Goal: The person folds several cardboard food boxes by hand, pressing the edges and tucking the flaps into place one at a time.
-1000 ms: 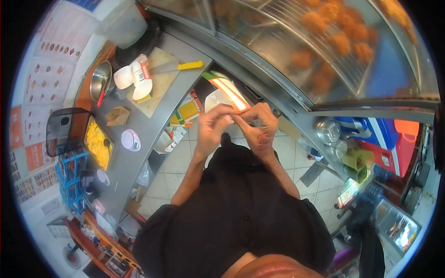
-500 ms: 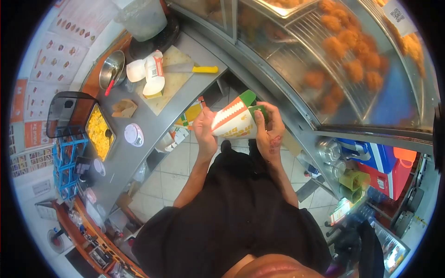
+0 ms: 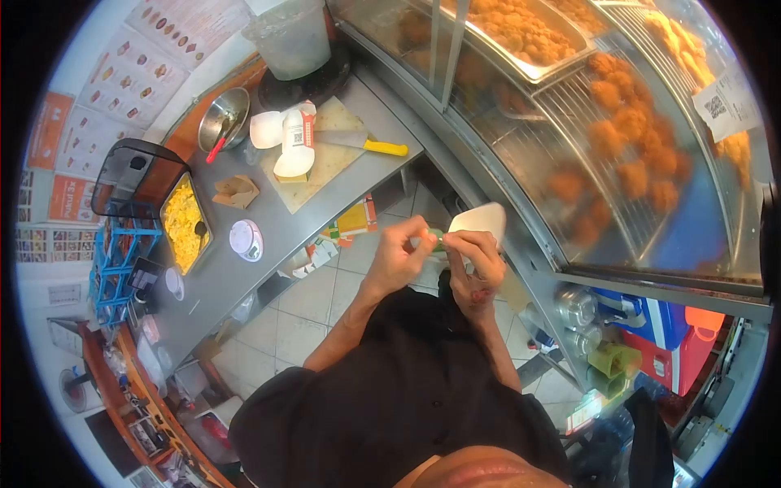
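Both my hands are raised over the floor, beside the counter, with a cardboard food box (image 3: 480, 220) between them. The box's plain white face points up and away from me, and a bit of green flap (image 3: 437, 239) shows between my fingertips. My left hand (image 3: 399, 256) pinches this flap from the left with thumb and forefinger. My right hand (image 3: 476, 264) is curled around the near end of the box, its fingers meeting the left ones at the flap. My hands hide the rest of the box.
On the left counter, a yellow-handled knife (image 3: 382, 148) and a white carton (image 3: 297, 142) lie on a cutting board (image 3: 281, 175). Nearby are a scale (image 3: 246, 241), brown paper tray (image 3: 236, 192), metal bowl (image 3: 224, 119) and yellow food pan (image 3: 182, 224). A glass case (image 3: 561, 187) holds fried food.
The box has turned over from its printed side to its white face and tipped away. My left hand has moved from its left end to the green flap. The view has shifted slightly.
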A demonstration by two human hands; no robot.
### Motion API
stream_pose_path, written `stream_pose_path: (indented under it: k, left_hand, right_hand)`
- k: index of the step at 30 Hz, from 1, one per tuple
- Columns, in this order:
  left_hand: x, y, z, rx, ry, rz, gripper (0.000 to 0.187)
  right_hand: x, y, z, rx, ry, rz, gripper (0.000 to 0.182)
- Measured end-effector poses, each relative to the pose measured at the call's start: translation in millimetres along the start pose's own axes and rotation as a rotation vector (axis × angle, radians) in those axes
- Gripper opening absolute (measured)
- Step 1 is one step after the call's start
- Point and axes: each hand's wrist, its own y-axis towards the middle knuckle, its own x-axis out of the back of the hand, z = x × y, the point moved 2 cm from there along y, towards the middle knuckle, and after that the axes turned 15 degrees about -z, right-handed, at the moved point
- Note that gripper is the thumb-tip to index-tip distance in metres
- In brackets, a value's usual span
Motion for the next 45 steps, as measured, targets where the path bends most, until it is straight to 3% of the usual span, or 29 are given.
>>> stream_pose_path:
  k: [2,5,9,11,13,14,15,17,18,19,21,22,27,29,31,35,37,39,42,45]
  left_hand:
    - [-1.5,1.1,-10.7,-0.030,-0.001,0.083,0.020]
    - [-2.2,5.7,-20.0,-0.283,-0.040,0.135,0.021]
    - [0.4,10.3,-30.3,-0.266,0.085,0.176,0.023]
    - [3.7,13.6,-35.2,-0.360,0.142,0.179,0.019]
    - [8.0,14.4,-35.9,-0.416,0.143,0.257,0.018]
    - [7.9,13.3,-40.7,-0.406,0.120,0.306,0.020]
    - [7.3,12.2,-45.1,-0.395,0.097,0.356,0.023]
    - [6.7,16.1,-45.0,-0.430,0.082,0.382,0.030]
    - [10.9,18.1,-43.2,-0.321,0.042,0.276,0.030]
    - [17.0,20.3,-41.0,-0.212,0.005,0.171,0.031]
    - [38.1,36.3,-33.1,-0.187,-0.106,0.091,0.026]
    - [51.6,41.8,-29.9,-0.130,-0.112,0.055,0.024]
    - [62.2,49.4,-11.5,0.122,-0.054,-0.053,0.019]
    - [41.5,42.8,-22.5,-0.547,0.594,-0.087,0.018]
    - [25.4,33.8,-18.9,-0.340,0.162,0.136,0.021]
    - [-1.3,10.8,-31.8,-0.276,0.027,0.340,0.026]
    - [-5.5,7.4,-28.4,-0.092,0.121,0.414,0.028]
    - [-7.5,6.2,-25.9,-0.139,0.076,0.393,0.028]
    - [-9.1,4.5,-39.5,-0.257,0.182,0.493,0.027]
    - [-8.8,4.2,-52.5,-0.393,0.191,0.443,0.022]
  right_hand:
    - [2.0,2.2,2.8,0.000,0.024,0.022,0.022]
    - [4.5,7.2,7.5,-0.021,0.037,0.048,0.022]
    - [2.3,8.3,6.4,-0.106,0.020,0.063,0.021]
    - [0.3,3.6,2.6,-0.195,0.146,0.065,0.028]
    - [-0.3,2.8,-0.6,-0.693,0.437,0.132,0.039]
    - [-0.9,6.0,2.1,-0.966,0.733,0.169,0.040]
    - [2.6,6.6,-3.3,-0.973,0.731,0.158,0.040]
    - [8.9,4.1,-16.0,-1.099,0.538,0.411,0.033]
    - [13.7,9.5,-9.1,-0.939,0.450,0.407,0.022]
    - [22.6,18.6,-4.4,-0.945,0.449,0.398,0.022]
    - [46.4,37.5,-1.9,-0.560,0.037,0.665,0.019]
    - [53.4,39.0,-4.3,-0.464,0.013,0.633,0.010]
    - [55.9,35.5,6.2,-0.447,0.205,0.498,0.010]
    - [52.5,33.7,7.9,-0.441,0.206,0.506,0.014]
    - [48.0,28.7,7.6,-0.439,0.137,0.409,0.017]
    - [34.5,25.3,19.1,-0.430,0.199,0.269,0.016]
    - [39.4,22.0,15.7,-0.436,0.186,0.240,0.016]
    - [41.7,19.7,14.4,-0.444,0.168,0.205,0.017]
    - [37.8,25.0,23.4,-0.124,0.069,0.141,0.020]
    - [42.9,21.3,23.6,-0.142,0.046,0.239,0.020]
